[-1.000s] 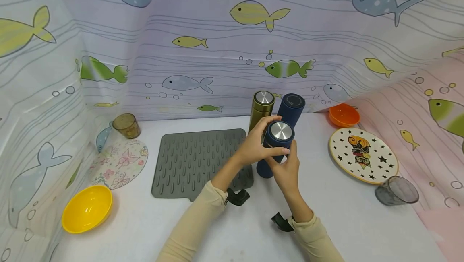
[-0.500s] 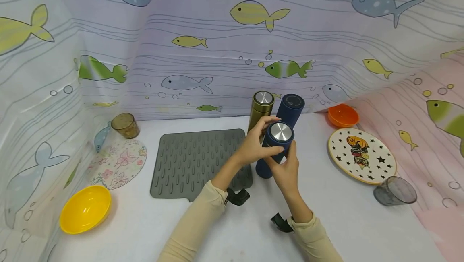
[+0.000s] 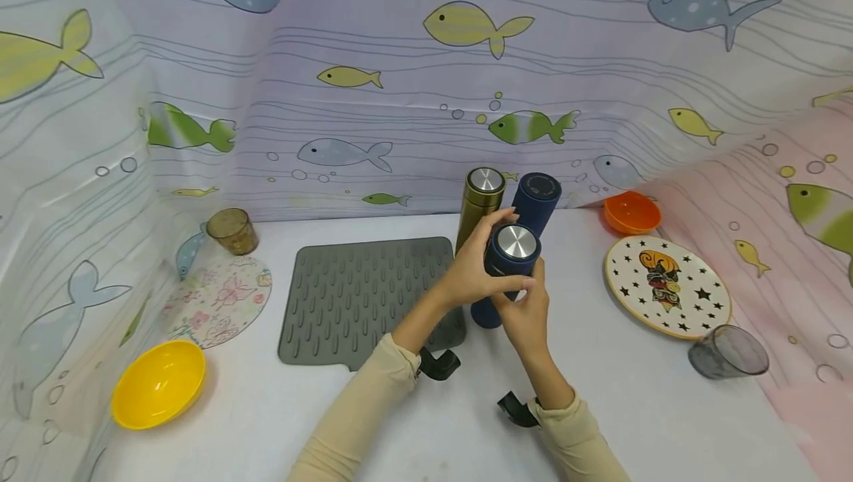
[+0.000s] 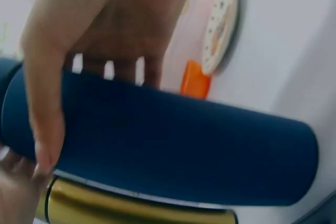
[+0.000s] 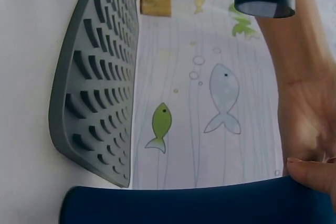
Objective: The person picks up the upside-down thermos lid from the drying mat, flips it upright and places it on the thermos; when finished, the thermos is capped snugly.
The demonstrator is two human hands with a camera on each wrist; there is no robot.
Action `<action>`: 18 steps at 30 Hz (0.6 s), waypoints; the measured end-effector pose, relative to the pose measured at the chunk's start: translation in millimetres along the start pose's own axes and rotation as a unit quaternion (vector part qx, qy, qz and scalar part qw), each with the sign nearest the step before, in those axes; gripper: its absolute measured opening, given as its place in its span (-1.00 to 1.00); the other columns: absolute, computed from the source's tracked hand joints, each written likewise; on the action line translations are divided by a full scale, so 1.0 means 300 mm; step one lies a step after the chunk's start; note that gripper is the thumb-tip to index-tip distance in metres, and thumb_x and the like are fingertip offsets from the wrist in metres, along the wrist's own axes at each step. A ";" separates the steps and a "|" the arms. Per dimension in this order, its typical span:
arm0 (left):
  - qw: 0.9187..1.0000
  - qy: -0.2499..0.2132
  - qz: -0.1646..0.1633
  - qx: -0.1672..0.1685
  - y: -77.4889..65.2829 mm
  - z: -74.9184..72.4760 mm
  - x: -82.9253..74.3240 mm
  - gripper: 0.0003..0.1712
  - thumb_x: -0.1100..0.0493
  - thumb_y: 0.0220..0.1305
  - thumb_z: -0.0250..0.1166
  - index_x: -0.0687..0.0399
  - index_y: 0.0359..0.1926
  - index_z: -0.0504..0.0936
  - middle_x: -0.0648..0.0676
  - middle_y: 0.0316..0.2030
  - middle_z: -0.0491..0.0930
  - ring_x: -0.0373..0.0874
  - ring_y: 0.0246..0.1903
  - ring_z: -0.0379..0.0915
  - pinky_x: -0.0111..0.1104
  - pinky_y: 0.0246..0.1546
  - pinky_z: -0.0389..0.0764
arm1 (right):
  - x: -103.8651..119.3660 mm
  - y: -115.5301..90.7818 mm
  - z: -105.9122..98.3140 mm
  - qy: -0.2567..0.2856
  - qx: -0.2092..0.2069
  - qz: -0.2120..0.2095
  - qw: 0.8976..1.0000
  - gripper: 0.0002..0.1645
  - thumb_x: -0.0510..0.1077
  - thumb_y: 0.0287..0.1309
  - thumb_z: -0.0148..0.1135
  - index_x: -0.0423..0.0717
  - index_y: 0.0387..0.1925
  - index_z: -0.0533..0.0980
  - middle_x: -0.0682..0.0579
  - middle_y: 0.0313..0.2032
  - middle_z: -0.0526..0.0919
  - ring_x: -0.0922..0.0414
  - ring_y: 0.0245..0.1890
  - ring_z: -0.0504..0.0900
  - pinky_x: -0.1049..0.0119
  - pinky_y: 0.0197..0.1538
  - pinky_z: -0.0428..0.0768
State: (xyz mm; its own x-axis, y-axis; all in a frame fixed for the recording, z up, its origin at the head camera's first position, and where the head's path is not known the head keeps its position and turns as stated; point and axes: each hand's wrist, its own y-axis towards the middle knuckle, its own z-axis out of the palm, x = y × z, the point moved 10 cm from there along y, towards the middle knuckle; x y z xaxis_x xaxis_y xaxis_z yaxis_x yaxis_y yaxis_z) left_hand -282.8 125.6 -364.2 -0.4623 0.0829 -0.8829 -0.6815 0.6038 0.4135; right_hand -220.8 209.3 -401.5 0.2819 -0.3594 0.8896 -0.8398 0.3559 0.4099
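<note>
A navy thermos (image 3: pixel 489 312) with a silver-topped lid (image 3: pixel 517 242) is between both hands in the head view. My left hand (image 3: pixel 469 271) curls round its upper end, thumb in front and fingers behind. Just below, my right hand (image 3: pixel 528 315) grips the body. In the left wrist view, the thermos (image 4: pixel 173 140) lies across the picture under the left thumb (image 4: pixel 47 114). Only part of its side (image 5: pixel 199 205) shows along the bottom of the right wrist view, beside the right thumb (image 5: pixel 315 174). Whether its base touches the table I cannot tell.
Behind stand a gold thermos (image 3: pixel 474 212) and a second navy thermos (image 3: pixel 536 201). A grey ridged mat (image 3: pixel 369 304) lies left. Farther left are a brown glass (image 3: pixel 232 232), floral plate (image 3: pixel 223 304) and yellow bowl (image 3: pixel 160 386); right, an orange bowl (image 3: pixel 631 213), star plate (image 3: pixel 626 282) and grey glass (image 3: pixel 728 352).
My left hand has shifted slightly round the top of the thermos: its thumb drew back left, then moved right again. The right hand and the thermos have stayed nearly in place.
</note>
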 end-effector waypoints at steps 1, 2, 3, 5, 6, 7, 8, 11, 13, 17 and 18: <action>1.000 0.011 -0.002 -0.006 0.001 -0.001 0.002 0.03 0.21 0.07 0.47 0.12 0.48 0.09 0.21 0.40 0.26 -0.05 0.36 0.24 -0.25 0.38 0.31 | -0.018 0.001 0.000 0.002 0.000 -0.001 1.000 -0.13 -0.46 -0.04 0.44 -0.31 0.32 0.26 -0.33 0.16 0.52 -0.10 0.16 0.50 0.13 0.14 0.42; 1.000 0.006 -0.004 -0.011 0.002 -0.002 0.005 0.01 0.23 0.06 0.49 0.13 0.46 0.13 0.23 0.38 0.29 -0.04 0.32 0.29 -0.25 0.35 0.35 | -0.025 0.001 -0.002 0.003 0.000 -0.001 1.000 -0.12 -0.44 -0.04 0.46 -0.28 0.32 0.27 -0.30 0.16 0.53 -0.07 0.16 0.50 0.11 0.15 0.43; 1.000 -0.006 -0.002 -0.012 0.002 -0.002 0.005 -0.02 0.27 0.07 0.48 0.17 0.44 0.15 0.25 0.35 0.32 -0.01 0.29 0.33 -0.24 0.34 0.38 | -0.030 0.000 -0.002 0.003 0.002 0.001 1.000 -0.11 -0.40 -0.04 0.49 -0.26 0.32 0.27 -0.26 0.17 0.52 -0.04 0.16 0.50 0.11 0.15 0.44; 0.999 -0.034 0.004 -0.005 0.003 -0.002 0.004 -0.10 0.35 0.08 0.42 0.22 0.41 0.18 0.26 0.38 0.30 0.03 0.32 0.31 -0.21 0.36 0.35 | -0.034 0.001 0.000 0.001 0.004 0.002 1.000 -0.10 -0.36 -0.04 0.52 -0.22 0.32 0.28 -0.22 0.18 0.53 -0.01 0.16 0.50 0.09 0.15 0.44; 0.999 -0.044 0.003 0.001 0.003 0.000 0.006 -0.09 0.37 0.06 0.41 0.22 0.41 0.18 0.24 0.40 0.28 0.03 0.33 0.30 -0.21 0.37 0.34 | -0.036 0.001 0.001 0.002 0.005 0.003 1.000 -0.10 -0.35 -0.04 0.52 -0.21 0.33 0.27 -0.21 0.18 0.52 -0.01 0.18 0.49 0.08 0.17 0.43; 0.999 -0.047 -0.004 0.003 0.002 0.001 0.011 -0.09 0.38 0.06 0.41 0.20 0.41 0.18 0.21 0.41 0.27 0.01 0.33 0.30 -0.22 0.36 0.34 | -0.038 0.001 0.001 0.005 0.006 0.003 1.000 -0.09 -0.34 -0.03 0.52 -0.21 0.33 0.27 -0.22 0.19 0.52 -0.02 0.20 0.49 0.06 0.20 0.42; 0.999 -0.042 -0.008 0.003 0.002 0.001 0.015 -0.09 0.36 0.06 0.42 0.20 0.41 0.18 0.19 0.41 0.26 -0.01 0.32 0.31 -0.22 0.35 0.35 | -0.037 0.001 0.001 0.005 0.005 0.002 1.000 -0.09 -0.36 -0.03 0.51 -0.23 0.33 0.26 -0.24 0.19 0.51 -0.04 0.19 0.49 0.05 0.19 0.42; 1.000 -0.011 -0.024 -0.017 -0.001 -0.010 0.027 -0.03 0.28 0.03 0.50 0.16 0.42 0.19 0.16 0.40 0.27 -0.09 0.32 0.30 -0.27 0.34 0.36 | -0.038 0.002 0.003 0.004 0.003 0.001 1.000 -0.09 -0.42 -0.03 0.47 -0.29 0.34 0.24 -0.32 0.19 0.49 -0.12 0.20 0.47 -0.01 0.20 0.40; 0.999 -0.026 -0.017 -0.022 -0.001 -0.015 0.023 -0.03 0.29 0.05 0.47 0.20 0.44 0.15 0.22 0.38 0.30 -0.03 0.32 0.32 -0.23 0.36 0.34 | -0.039 0.002 0.005 0.002 0.004 0.002 1.000 -0.08 -0.43 -0.03 0.47 -0.31 0.35 0.23 -0.35 0.19 0.48 -0.15 0.18 0.48 -0.02 0.19 0.41; 0.999 -0.044 -0.019 -0.010 -0.002 -0.005 0.022 0.03 0.30 0.04 0.44 0.18 0.47 0.07 0.21 0.42 0.27 -0.03 0.40 0.22 -0.15 0.44 0.22 | -0.039 0.001 0.002 -0.004 0.005 0.006 1.000 -0.11 -0.39 0.00 0.46 -0.27 0.35 0.24 -0.30 0.19 0.49 -0.12 0.20 0.47 -0.04 0.22 0.41; 0.999 -0.034 -0.024 -0.009 -0.002 -0.003 0.024 0.02 0.28 0.05 0.45 0.18 0.46 0.09 0.18 0.40 0.30 -0.05 0.38 0.24 -0.18 0.42 0.26 | -0.020 0.000 0.001 -0.005 0.006 0.005 1.000 -0.13 -0.40 0.00 0.45 -0.28 0.34 0.24 -0.30 0.18 0.50 -0.13 0.20 0.48 -0.05 0.22 0.41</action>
State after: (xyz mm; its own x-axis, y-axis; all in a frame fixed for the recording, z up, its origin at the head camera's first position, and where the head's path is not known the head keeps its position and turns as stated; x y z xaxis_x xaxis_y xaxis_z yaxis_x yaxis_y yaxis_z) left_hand -286.1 125.1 -370.6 -0.3904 0.1078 -0.9143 -0.7120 0.5943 0.3740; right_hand -222.7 211.3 -406.8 0.2692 -0.3653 0.8911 -0.8478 0.3490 0.3992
